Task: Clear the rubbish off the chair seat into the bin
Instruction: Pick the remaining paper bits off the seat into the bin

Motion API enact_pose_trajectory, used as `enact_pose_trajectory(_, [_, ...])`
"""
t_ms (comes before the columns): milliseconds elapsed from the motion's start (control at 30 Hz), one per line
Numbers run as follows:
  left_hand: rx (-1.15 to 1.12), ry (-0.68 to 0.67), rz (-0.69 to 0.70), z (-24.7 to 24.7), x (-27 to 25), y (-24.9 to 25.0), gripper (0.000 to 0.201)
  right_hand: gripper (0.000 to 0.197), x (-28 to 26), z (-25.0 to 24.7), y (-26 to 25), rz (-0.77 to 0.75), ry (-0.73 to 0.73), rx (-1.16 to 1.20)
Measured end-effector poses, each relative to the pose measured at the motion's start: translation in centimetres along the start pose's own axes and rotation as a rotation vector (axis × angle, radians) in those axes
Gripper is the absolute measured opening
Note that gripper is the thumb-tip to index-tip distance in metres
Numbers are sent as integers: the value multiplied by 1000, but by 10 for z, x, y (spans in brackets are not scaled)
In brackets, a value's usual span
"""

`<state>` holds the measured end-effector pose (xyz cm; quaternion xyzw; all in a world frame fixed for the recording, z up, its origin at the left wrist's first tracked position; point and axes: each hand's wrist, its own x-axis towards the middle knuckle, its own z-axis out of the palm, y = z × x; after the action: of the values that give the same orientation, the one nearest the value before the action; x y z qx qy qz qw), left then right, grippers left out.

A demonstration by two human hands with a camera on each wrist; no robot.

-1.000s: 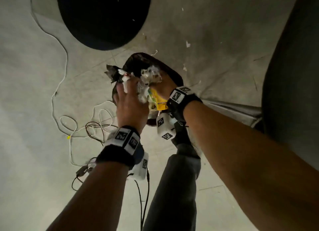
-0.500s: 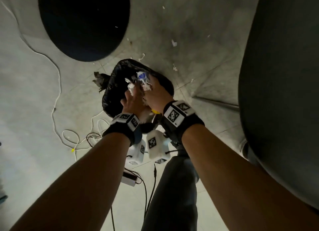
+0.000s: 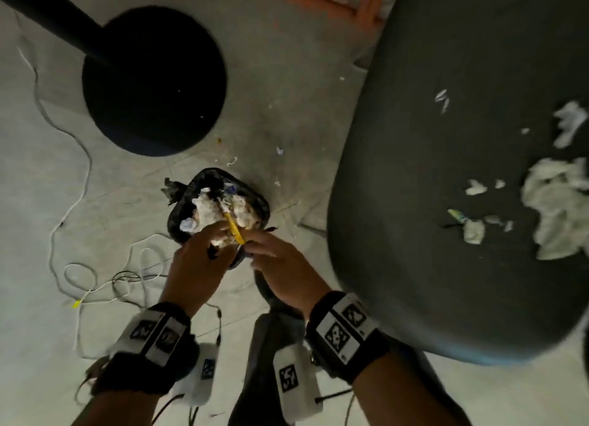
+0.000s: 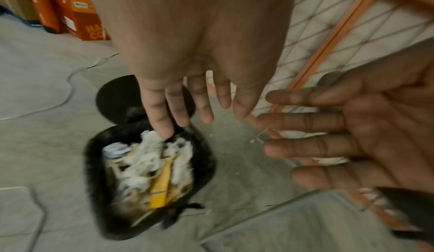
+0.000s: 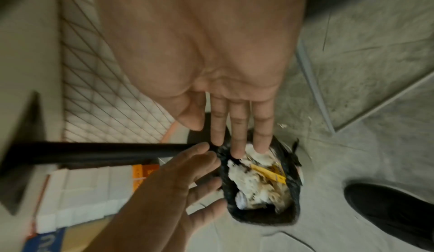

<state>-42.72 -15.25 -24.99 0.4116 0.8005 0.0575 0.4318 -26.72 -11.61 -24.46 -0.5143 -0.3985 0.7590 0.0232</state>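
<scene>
My left hand (image 3: 194, 266) hangs over the near edge of the bin (image 3: 264, 207), fingers straight and spread, holding nothing; the left wrist view shows its fingers (image 4: 159, 118) pointing down at the rubbish. My right hand (image 3: 283, 266) is just beside it, also wide with flat, spread fingers (image 5: 262, 126) and nothing in its grasp. The 2 hands are close together, nearly touching at the fingertips, both above the bin rather than inside it as far as I can tell.

The bin stands on the floor (image 3: 38, 298), lined with a black bag and heaped with white crumpled tissue (image 3: 210, 210). A yellow wrapper (image 3: 235, 231) lies on top of that heap, slanting toward my hands.

To my right is the chair seat (image 3: 430, 234), dark and wide. More rubbish sits on it: a big crumpled tissue wad (image 3: 557, 209) near its right edge, another white piece (image 3: 570, 123) further up, a smaller wad (image 3: 474, 231) and several small scraps (image 3: 476, 186) between them.

On the floor a few white bits (image 3: 279, 151) lie beyond the bin. A black round base (image 3: 153, 81) with its pole stands further off, and white cables (image 3: 79, 276) trail along my left. My shoe (image 5: 389, 211) shows beside the bin in the right wrist view.
</scene>
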Motion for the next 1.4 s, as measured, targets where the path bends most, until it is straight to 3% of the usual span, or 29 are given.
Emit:
enact_pose_trajectory(133, [-181, -34, 162, 8, -40, 67, 30, 35, -93, -58, -29, -103, 93, 196])
enact_pose_trajectory(300, [-163, -161, 337, 50, -41, 170, 28, 22, -173, -168, -42, -207, 511, 320])
enact_pose_trajectory(433, [-134, -120, 387, 86, -1, 251, 27, 24, -180, -263, -19, -170, 871, 133])
enact_pose_trajectory(533, [17, -4, 385, 104, 35, 303, 35, 23, -167, -324, 7, -32, 1012, -15])
enact_pose_trajectory(600, [128, 3, 320, 111, 53, 330, 41, 41, -161, -349, 18, 69, 1034, -54])
enact_pose_trajectory(700, [183, 1, 216, 120, 66, 351, 54, 59, -159, -367, 21, 97, 1068, -84])
enact_pose_trajectory(867, [379, 75, 233, 129, 74, 350, 25, 69, -152, -384, 32, 106, 1036, -111])
enact_pose_trajectory(933, [406, 62, 221, 128, 73, 352, 23, 71, -149, -386, 36, 150, 1010, -147])
enact_pose_trajectory(1100, [339, -101, 216, 134, 53, 368, 10, 64, -151, -388, 34, 156, 1013, -190])
enact_pose_trajectory(1400, [244, -144, 405, 180, 15, 436, 22, 35, -175, -378, 29, 50, 912, -118])
